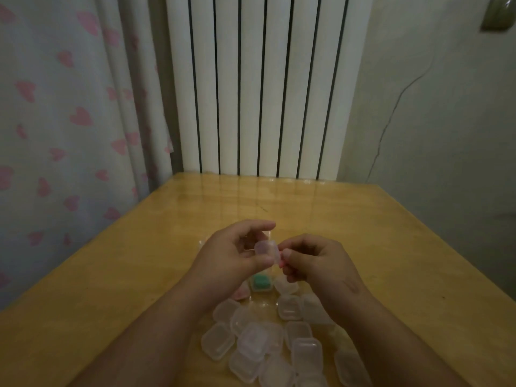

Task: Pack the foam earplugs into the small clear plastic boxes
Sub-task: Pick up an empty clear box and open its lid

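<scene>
I see left hand (229,255), fingers curled round one clear box (265,248), held above table (134,275), 12 o'clock of the loose box pile (259,342). At box's 4 o'clock a pink earplug (282,260) touches it, pinched tight in right hand (321,263).

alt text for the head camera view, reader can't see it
The left hand holds a small clear box while the right hand pinches a pink earplug against it, above a wooden table. More clear boxes lie heaped below.
</scene>
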Demonstrator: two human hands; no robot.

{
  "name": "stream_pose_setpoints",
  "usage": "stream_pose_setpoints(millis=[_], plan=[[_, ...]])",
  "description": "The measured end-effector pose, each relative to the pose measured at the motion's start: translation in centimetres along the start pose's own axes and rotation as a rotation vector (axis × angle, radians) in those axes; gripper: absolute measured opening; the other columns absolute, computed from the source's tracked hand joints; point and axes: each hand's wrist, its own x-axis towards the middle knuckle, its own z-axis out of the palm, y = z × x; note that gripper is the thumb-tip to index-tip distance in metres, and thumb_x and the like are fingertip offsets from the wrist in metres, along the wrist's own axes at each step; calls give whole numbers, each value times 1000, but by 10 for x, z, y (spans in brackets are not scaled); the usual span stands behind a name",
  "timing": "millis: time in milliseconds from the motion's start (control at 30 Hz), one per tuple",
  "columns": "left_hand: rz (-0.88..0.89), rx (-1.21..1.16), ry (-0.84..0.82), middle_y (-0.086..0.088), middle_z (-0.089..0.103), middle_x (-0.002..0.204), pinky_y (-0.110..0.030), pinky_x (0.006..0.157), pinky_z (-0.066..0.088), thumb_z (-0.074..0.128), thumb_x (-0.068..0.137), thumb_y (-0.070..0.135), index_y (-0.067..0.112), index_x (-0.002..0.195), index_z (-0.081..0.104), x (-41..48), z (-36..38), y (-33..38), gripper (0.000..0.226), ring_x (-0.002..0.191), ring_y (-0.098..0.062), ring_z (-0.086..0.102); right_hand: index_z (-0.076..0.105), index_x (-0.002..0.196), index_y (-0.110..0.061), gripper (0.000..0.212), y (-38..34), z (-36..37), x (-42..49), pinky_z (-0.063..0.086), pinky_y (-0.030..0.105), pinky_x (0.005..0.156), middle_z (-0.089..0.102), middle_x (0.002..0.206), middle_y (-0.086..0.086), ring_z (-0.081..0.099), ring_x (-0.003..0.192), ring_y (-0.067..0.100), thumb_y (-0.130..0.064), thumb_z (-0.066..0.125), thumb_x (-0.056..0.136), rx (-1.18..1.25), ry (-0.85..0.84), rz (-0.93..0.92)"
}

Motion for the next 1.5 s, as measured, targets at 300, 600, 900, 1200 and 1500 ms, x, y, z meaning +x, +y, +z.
stream_pose_setpoints(millis=[300,600,900,1200,1500], plan=[[77,86,113,16,65,92,-42,77,53,81,69,-5,42,74,72,2,-2,0,48,89,-17,63,71,84,1,11,-3,2,-3,48,23,51,67,64,7,58,56,12,2,61,89,-1,-47,26],[76,-13,71,15,68,98,-21,74,54,77,71,-12,31,70,74,1,2,0,43,92,-9,71,73,88,0,10,-3,5,-4,49,20,53,67,64,5,59,57,9,-4,64,89,-10,-86,37],[1,48,28,1,68,104,-31,78,60,77,79,4,31,95,70,-2,3,1,32,92,-10,72,75,85,-7,10,-3,3,-3,50,21,53,68,66,8,58,56,10,-5,66,88,-100,5,-31],[-22,194,153,2,69,92,-46,74,60,87,61,18,33,79,58,-1,0,-1,38,80,-18,69,73,85,-1,17,-3,3,-4,47,20,50,66,66,6,55,54,8,-5,58,93,-104,-67,88],[11,240,103,3,70,98,-30,73,60,79,75,6,30,81,64,0,3,-5,29,82,-5,72,71,91,7,18,-4,5,-4,44,16,49,63,63,3,52,53,7,-4,57,94,35,-99,173]])
